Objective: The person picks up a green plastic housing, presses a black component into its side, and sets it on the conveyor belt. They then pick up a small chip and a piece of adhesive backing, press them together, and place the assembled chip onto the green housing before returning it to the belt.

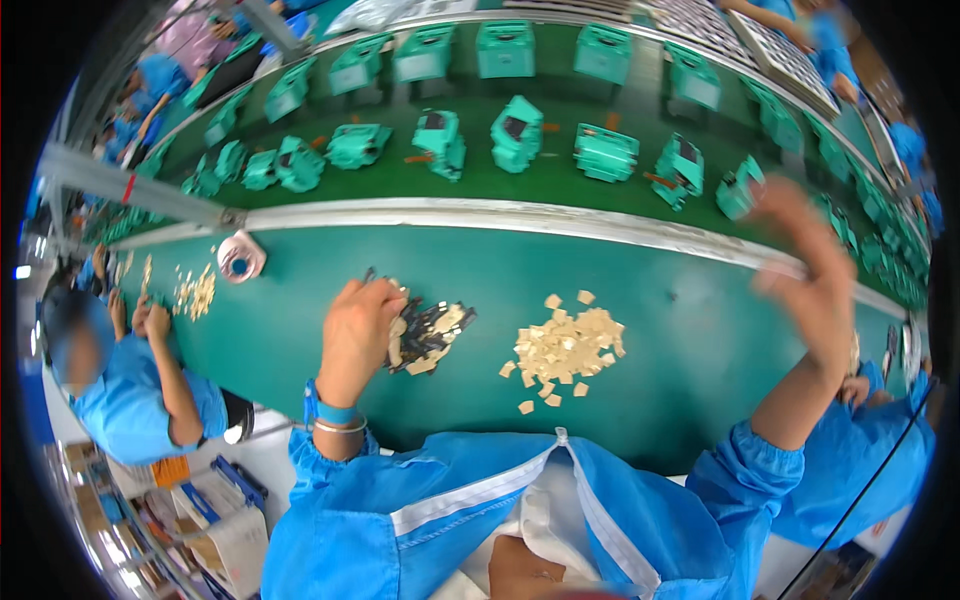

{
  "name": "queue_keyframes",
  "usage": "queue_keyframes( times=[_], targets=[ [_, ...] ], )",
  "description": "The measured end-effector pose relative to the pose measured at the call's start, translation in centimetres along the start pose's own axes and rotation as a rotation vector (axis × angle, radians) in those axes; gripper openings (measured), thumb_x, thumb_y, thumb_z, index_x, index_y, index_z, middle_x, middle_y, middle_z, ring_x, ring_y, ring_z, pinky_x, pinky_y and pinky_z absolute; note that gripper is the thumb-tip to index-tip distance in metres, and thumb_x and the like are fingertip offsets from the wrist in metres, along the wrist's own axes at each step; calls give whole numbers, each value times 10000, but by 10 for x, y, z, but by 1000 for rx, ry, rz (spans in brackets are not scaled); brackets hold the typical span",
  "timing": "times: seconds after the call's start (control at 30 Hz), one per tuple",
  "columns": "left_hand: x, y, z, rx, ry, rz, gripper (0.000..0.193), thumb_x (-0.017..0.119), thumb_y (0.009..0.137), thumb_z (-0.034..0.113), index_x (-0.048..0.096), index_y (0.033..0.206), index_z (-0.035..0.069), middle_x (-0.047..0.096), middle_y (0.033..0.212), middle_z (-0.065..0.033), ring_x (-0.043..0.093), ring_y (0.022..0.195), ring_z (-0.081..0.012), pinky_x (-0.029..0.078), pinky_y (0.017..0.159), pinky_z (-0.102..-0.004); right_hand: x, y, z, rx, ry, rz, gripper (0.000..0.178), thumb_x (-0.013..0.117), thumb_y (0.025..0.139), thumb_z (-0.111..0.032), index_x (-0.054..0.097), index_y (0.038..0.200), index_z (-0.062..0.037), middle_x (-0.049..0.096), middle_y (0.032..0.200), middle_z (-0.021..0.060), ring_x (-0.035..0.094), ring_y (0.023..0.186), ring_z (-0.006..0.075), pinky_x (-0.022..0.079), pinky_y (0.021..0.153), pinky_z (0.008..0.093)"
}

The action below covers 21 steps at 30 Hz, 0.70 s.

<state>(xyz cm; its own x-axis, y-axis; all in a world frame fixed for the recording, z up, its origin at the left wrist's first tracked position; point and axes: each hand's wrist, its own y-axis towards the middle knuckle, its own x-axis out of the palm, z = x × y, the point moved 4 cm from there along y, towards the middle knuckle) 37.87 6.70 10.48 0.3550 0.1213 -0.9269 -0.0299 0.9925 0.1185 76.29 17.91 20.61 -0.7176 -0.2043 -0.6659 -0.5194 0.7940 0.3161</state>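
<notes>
My left hand (360,325) is over the left edge of a mixed pile of dark strips and cream pieces (432,335). Its fingers are bent together; a small dark bit shows by the fingertips, but what they hold is hidden. To the right of that pile lies a heap of small cream square pieces (568,345). My right hand (815,275) is raised at the far right, over the metal rail, and blurred by motion. Its fingertips overlap a teal plastic housing (740,188) on the belt; whether they grip it, I cannot tell.
Beyond the metal rail (480,214), a green conveyor belt (380,190) carries two rows of teal housings (505,50). A tape roll (240,257) stands on the left of the green table (470,260). Co-workers in blue sit to my left (150,400) and right (850,470).
</notes>
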Motion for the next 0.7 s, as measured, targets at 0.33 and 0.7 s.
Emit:
queue_keyframes(
  times=[0.33,0.7],
  targets=[
    [-2,1,-26,-137,-273,-3,97,644,822,121,633,849,28,563,739,-70,495,654,-213,425,614,-332,118,-17,7,231,374,145,342,621,812,11,581,1151,11,620,1086,117,603,901,162,476,756,261],
    [10,2,-41,64,-446,91,166,591,889,180,629,911,19,664,750,-65,552,633,-136,456,610,-284,187,-49,11,337,610,131,259,621,830,10,609,1088,9,629,997,94,591,865,134,475,740,244]
  ],
)
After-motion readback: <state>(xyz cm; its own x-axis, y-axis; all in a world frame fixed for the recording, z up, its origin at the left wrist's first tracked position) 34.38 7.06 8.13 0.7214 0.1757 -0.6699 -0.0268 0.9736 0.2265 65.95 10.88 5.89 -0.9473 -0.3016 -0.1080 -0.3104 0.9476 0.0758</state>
